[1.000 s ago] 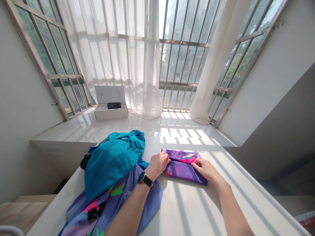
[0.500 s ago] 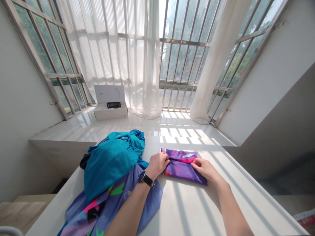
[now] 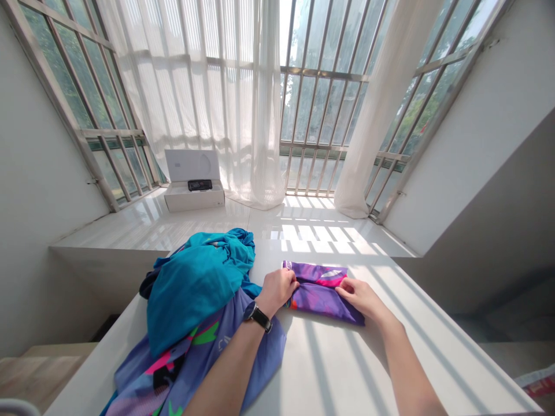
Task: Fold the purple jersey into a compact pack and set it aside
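Note:
A purple garment with pink and white print [image 3: 323, 297] lies folded into a narrow bundle on the white table [image 3: 303, 370]. My left hand [image 3: 277, 292], with a black-strapped watch [image 3: 257, 316] on its wrist, pinches the bundle's left end. At the right end, my right hand [image 3: 358, 296] pinches the fabric between thumb and fingers. The bundle's far strip shows a white logo and a pink patch. Just left of my left hand is a heap of clothes, a teal garment [image 3: 195, 289] over a lavender printed one [image 3: 260, 364]. My left forearm crosses the lavender cloth.
An open white box [image 3: 195, 199] with a black device [image 3: 200, 185] in it stands on the ledge [image 3: 255, 222] behind the table. Sheer white curtains [image 3: 234, 115] hang before barred windows. Striped sunlight falls across the table. A white wall slopes at the right.

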`<state>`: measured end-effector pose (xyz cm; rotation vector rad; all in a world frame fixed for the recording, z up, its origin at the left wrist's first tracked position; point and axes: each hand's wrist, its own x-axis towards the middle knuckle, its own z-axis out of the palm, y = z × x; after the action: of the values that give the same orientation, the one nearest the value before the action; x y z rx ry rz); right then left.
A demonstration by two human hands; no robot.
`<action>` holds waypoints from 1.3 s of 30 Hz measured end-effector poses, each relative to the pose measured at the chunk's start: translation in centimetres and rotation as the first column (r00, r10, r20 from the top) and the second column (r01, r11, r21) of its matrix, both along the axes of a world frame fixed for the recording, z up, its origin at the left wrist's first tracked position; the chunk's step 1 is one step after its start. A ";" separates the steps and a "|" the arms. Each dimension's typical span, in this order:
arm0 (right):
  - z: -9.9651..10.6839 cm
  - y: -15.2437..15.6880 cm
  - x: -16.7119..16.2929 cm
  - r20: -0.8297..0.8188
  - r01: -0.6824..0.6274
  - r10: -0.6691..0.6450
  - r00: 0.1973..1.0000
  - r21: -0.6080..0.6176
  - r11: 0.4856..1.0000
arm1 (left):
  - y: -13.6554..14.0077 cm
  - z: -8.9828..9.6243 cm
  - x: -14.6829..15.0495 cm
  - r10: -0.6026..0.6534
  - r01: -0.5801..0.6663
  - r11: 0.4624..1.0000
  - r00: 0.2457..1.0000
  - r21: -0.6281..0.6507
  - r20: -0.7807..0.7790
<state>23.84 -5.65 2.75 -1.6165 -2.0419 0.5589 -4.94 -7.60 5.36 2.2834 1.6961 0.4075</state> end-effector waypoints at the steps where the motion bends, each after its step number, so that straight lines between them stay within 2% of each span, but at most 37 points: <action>1: 0.0 0.0 0.0 -0.002 0.000 0.000 1.000 0.001 1.000 | 0.0 0.0 0.0 0.003 -0.003 1.000 1.000 -0.001 -0.004; 12: 0.0 -0.1 0.5 -0.037 0.001 -0.002 0.999 -0.006 1.000 | -0.1 0.4 -0.7 0.026 -0.026 1.000 1.000 -0.006 -0.012; 17: -0.3 0.4 1.0 -0.045 -0.008 0.011 0.999 0.067 0.998 | -0.1 0.9 -1.0 0.020 -0.020 1.000 1.000 -0.011 -0.019; 22: 0.0 0.7 1.2 -0.070 0.144 -0.131 0.989 0.217 0.966 | 0.1 1.1 -1.1 0.076 -0.074 0.996 0.996 0.049 -0.036; 25: 0.4 0.6 0.8 -0.075 0.202 -0.190 0.979 0.249 0.947 | 0.3 1.1 -1.2 0.123 -0.120 0.990 0.992 0.077 -0.036; 27: 0.6 0.3 0.3 -0.058 0.156 -0.147 0.987 0.236 0.959 | 0.4 1.1 -1.3 0.151 -0.148 0.985 0.988 0.091 -0.028; 31: 0.7 -0.3 -0.9 -0.015 -0.019 0.021 1.000 0.142 0.990 | 0.6 1.1 -2.1 0.204 -0.202 0.976 0.979 0.075 -0.009; 33: 0.7 -0.5 -1.4 -0.001 -0.055 0.055 0.998 0.107 0.993 | 0.8 0.9 -2.4 0.195 -0.195 0.979 0.981 0.062 0.016; 39: 0.3 -0.5 -2.2 0.029 -0.086 0.083 0.996 0.095 0.992 | 0.8 0.0 -2.0 -0.046 0.039 0.998 0.991 0.056 0.128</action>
<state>21.68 -6.18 3.05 -1.4948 -2.1301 0.4648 -6.91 -6.83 5.40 2.2728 1.5892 0.5850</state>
